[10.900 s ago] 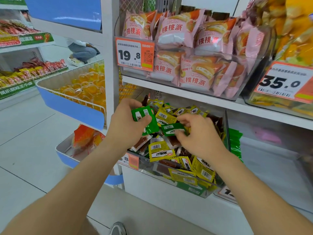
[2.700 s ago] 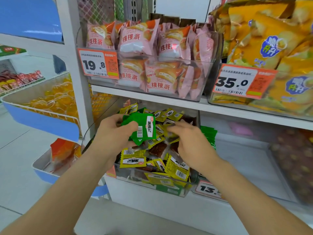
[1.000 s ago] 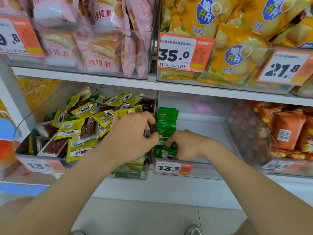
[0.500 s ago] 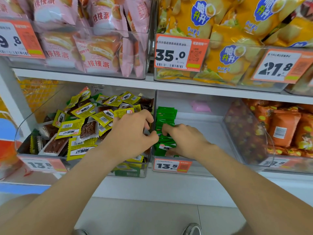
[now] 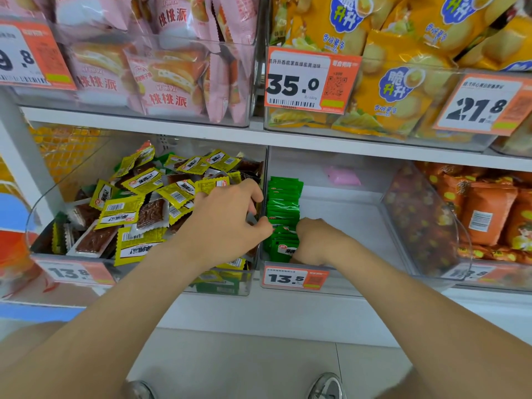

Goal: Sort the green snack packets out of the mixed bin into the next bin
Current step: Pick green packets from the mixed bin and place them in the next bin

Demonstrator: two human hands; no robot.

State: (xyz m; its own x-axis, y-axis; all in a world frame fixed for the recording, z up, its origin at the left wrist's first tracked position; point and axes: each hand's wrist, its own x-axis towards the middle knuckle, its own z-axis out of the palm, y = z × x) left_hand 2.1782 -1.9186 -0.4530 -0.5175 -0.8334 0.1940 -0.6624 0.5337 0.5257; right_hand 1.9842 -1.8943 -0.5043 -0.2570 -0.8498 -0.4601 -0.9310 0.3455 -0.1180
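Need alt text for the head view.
Both hands meet at a row of green packets along the left wall of the next bin; the right hand grips the front ones. The left hand reaches across the mixed bin of yellow and brown packets.

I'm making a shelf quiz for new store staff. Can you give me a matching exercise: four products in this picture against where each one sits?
Products:
1. green packet row
2. pink bags
3. orange bags
4. yellow chip bags

Places:
a. top row, far left
b. bottom row, far right
c. bottom row, behind the 13.5 tag
d. top row, behind the 35.0 tag

Pairs: 1-c; 2-a; 3-b; 4-d.
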